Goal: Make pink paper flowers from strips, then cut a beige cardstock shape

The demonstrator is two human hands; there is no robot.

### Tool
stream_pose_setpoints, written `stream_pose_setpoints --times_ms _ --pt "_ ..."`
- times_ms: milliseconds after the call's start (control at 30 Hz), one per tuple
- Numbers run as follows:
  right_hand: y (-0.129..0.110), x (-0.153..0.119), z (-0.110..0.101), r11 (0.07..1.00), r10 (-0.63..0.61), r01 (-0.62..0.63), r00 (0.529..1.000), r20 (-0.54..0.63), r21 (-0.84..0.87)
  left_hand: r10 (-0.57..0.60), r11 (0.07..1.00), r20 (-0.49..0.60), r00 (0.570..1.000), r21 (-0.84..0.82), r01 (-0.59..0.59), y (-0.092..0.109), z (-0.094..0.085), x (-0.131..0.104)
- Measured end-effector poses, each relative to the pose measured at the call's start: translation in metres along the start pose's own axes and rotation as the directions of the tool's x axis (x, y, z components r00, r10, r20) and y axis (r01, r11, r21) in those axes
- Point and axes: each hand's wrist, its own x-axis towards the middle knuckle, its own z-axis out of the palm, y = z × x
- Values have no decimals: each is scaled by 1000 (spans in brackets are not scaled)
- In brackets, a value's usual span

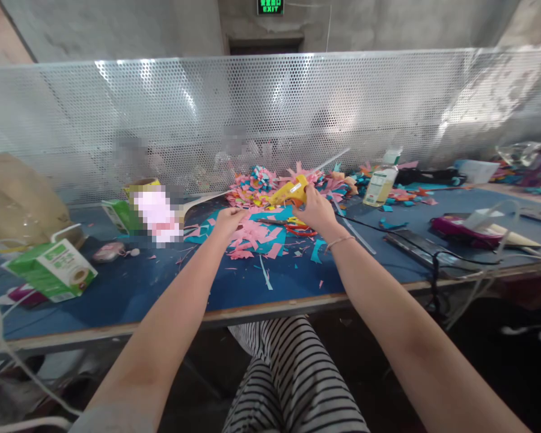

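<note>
My right hand (pixel 318 207) is wrapped round a yellow hot glue gun (pixel 290 191), its nose pointing left above the paper scraps. My left hand (pixel 229 221) is closed in a pinch at the left side of the pile. What its fingertips hold is too small to make out. Between and below the hands lie pink paper scraps (pixel 251 234) on a blue paper sheet (pixel 277 239). Scissors with red and yellow handles (pixel 301 228) rest just under my right hand. Behind them spreads a heap of pink, blue and yellow cut paper (pixel 247 191).
A clear bottle (pixel 381 180) stands right of the heap. Green-and-white cartons (pixel 58 269) and a pixelated bright object (pixel 157 215) are on the left. A black cable (pixel 374 226) crosses the table at right. A perforated metal screen (pixel 270 102) closes off the back.
</note>
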Motion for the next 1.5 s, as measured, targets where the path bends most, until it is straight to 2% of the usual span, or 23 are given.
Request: stream_pose_setpoints --times_ms 233,900,1033,1167,1267,1367,1433,1467,1500 --pt "-2 0 -1 999 -39 40 999 18 -8 -4 1000 0 1000 4 4 3 1 -3" --pt "-2 -1 -2 999 6 -4 999 49 -43 -15 999 31 999 -44 16 2 2 -1" --pt "5 -2 7 994 93 -87 991 99 -67 -33 996 11 999 -88 34 5 2 -3" --pt "17 -6 16 970 231 -209 952 202 -125 -30 991 -55 998 -133 22 10 2 -7" --pt "22 -10 18 957 261 -220 937 231 -190 -9 990 -95 995 -139 -4 11 0 -7" --pt "13 -12 17 969 170 -124 963 210 -212 0 991 -122 993 -134 -16 8 -2 -4" --pt "-1 -12 17 992 3 24 978 211 -126 6 991 -135 991 -132 -24 7 -3 -2" --pt "-11 -12 17 993 -100 111 968 230 -35 12 991 -149 989 -127 -31 6 -4 -1" --pt "-21 -13 19 971 -239 222 930 278 89 21 992 -169 985 -116 -41 5 -5 0"
